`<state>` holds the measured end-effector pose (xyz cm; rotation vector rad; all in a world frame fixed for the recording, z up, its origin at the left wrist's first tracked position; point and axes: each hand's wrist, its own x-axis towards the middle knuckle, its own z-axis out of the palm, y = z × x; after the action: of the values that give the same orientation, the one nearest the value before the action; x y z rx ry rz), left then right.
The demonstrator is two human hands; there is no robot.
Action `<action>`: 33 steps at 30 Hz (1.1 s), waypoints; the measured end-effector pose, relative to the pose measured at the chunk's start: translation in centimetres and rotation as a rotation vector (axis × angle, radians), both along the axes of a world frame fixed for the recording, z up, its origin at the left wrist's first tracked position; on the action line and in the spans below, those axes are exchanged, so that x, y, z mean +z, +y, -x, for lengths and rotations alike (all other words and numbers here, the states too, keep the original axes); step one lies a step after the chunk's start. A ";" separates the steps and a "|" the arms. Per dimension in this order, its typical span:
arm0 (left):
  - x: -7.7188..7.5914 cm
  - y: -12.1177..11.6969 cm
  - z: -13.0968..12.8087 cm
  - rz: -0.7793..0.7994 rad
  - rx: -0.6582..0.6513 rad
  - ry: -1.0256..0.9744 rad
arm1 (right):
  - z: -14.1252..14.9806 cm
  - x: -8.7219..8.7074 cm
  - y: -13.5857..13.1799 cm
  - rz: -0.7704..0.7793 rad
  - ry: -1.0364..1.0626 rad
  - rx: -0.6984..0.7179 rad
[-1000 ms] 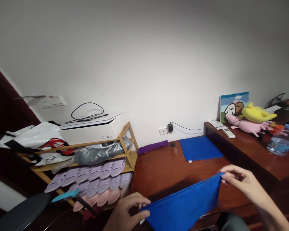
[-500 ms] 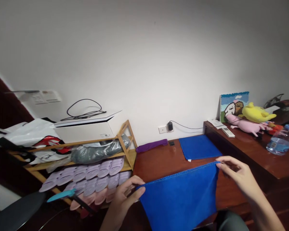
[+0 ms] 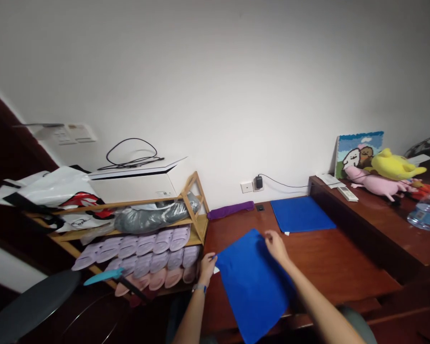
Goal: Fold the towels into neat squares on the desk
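A blue cloth (image 3: 252, 282) lies slanted over the front of the brown wooden desk (image 3: 318, 260), its near corner reaching past the edge. At its left corner, my left hand (image 3: 207, 268) pinches the fabric between thumb and fingers; a white tag (image 3: 216, 270) shows beside it. My right hand (image 3: 276, 247) hovers at the cloth's far right edge, fingers loosely curled and apart from the top corner. Farther back lies a second blue cloth (image 3: 301, 214), flat, with a small white tag. A rolled purple cloth (image 3: 231, 210) rests against the wall.
Left of the desk stands a wooden rack (image 3: 197, 210) with lilac slippers (image 3: 146, 246) and a white box (image 3: 136, 186). On the raised right-hand surface are plush toys (image 3: 394, 165), a remote (image 3: 347, 193) and a water bottle (image 3: 426, 215). A black charger (image 3: 259, 181) is plugged into the wall.
The cloth, stretched between both hands before, now rests on the desk. My right hand has moved left and come off its corner; my left hand still grips the other corner.
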<state>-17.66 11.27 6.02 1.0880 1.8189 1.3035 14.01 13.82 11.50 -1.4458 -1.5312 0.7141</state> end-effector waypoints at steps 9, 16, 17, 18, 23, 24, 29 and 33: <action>-5.0 -1.8 3.3 0.028 0.036 0.294 | -2.6 -15.0 -9.1 -0.008 -0.680 -0.151; -6.5 -10.4 0.5 0.042 -0.045 0.641 | -7.1 -12.2 -1.2 -0.059 -0.658 0.241; -7.1 -12.0 -0.2 0.049 -0.022 0.760 | -7.0 -12.0 -1.1 -0.049 -0.667 0.231; -7.6 -13.4 -0.9 0.050 0.022 0.873 | -6.7 -11.9 -1.6 -0.036 -0.678 0.192; -7.9 -14.8 -3.8 -0.141 -0.025 1.077 | -3.1 -14.1 -7.7 0.065 -0.715 0.011; -7.5 -14.0 -4.2 -0.180 -0.126 1.066 | -2.8 -14.6 -8.7 0.086 -0.724 0.023; -6.2 -9.6 -5.8 -0.062 -0.458 1.059 | -4.1 -14.8 -9.6 0.057 -0.742 0.159; -7.6 -9.9 -6.7 0.055 -0.457 1.068 | -5.7 -14.2 -8.6 0.048 -0.724 0.198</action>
<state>-10.99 1.42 -1.56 2.2633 2.0389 0.3634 19.71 5.20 -2.70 -1.7065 -2.2391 0.3417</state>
